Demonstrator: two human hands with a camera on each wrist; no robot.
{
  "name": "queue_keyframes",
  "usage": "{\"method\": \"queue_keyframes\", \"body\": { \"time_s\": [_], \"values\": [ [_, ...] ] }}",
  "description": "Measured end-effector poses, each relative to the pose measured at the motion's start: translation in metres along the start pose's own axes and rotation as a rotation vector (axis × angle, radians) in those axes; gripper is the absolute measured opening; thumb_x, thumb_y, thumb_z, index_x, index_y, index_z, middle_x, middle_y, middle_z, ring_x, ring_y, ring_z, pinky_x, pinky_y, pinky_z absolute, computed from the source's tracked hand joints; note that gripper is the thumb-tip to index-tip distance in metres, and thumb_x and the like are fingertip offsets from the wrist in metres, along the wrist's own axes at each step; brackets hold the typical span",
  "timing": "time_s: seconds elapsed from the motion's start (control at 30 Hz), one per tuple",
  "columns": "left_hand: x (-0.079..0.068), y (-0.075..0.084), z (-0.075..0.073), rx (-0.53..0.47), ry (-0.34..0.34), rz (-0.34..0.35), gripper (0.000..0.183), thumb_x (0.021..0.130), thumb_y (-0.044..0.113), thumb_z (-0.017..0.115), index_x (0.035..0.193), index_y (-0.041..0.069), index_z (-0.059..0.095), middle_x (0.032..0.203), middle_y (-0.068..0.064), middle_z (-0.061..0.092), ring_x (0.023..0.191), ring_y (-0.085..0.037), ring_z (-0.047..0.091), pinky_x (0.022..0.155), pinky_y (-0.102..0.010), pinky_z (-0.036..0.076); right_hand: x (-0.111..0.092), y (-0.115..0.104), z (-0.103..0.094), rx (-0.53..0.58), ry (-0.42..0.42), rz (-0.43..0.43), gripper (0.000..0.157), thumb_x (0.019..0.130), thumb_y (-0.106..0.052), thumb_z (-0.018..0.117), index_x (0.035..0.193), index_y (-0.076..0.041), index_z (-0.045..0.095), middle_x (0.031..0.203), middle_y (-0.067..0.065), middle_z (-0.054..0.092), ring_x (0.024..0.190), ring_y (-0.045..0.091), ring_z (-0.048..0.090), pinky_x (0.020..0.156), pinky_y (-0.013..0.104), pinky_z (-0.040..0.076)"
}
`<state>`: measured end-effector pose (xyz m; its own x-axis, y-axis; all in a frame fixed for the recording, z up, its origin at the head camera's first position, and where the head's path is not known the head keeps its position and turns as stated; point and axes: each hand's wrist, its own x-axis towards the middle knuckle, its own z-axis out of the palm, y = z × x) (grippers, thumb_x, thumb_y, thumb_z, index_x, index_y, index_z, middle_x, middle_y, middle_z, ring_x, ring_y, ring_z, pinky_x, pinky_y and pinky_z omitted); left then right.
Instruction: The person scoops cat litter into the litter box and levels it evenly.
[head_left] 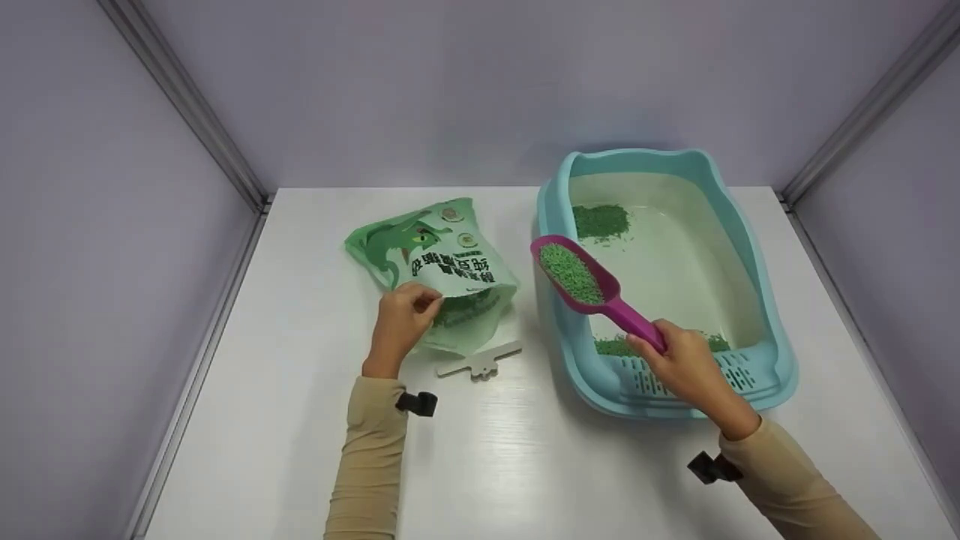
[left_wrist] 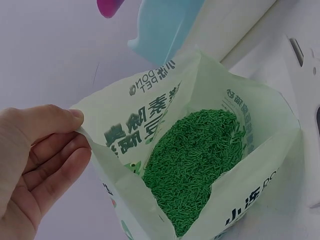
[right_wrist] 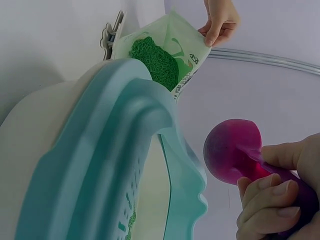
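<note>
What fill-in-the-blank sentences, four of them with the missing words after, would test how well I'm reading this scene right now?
1. The right hand grips the magenta plastic scoop by its ____.
2. The left hand pinches the edge of the light-green printed bag, whose mouth is ____.
3. The small rod-shaped pellets in the scoop are coloured ____.
4. In the head view, the pale-blue high-walled tray stands to the bag's ____.

Missing words: handle; open; green; right.

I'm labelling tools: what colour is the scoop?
The scoop is magenta, clearest in the head view.
</note>
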<state>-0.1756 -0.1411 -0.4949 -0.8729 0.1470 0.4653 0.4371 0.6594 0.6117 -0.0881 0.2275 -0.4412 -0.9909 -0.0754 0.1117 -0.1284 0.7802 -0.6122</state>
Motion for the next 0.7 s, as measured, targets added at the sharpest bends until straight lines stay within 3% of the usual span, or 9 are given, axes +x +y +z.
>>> {"method": "queue_keyframes", "body": {
  "time_s": [0.7],
  "values": [
    [0.000, -0.001, 0.001, -0.010, 0.005, -0.006, 0.007, 0.086, 0.009, 0.071, 0.085, 0.002, 0.073, 0.081, -0.014, 0.071, 0.071, -0.022, 0.067, 0.065, -0.032, 0.058, 0.012, 0.012, -0.008, -0.028, -0.023, 0.036, 0.029, 0.093, -0.023, 0.065, 0.094, 0.006, 0.061, 0.064, 0.011, 0.054, 0.051, 0.010, 0.042, 0.045, 0.017, 0.035]
  ]
}}
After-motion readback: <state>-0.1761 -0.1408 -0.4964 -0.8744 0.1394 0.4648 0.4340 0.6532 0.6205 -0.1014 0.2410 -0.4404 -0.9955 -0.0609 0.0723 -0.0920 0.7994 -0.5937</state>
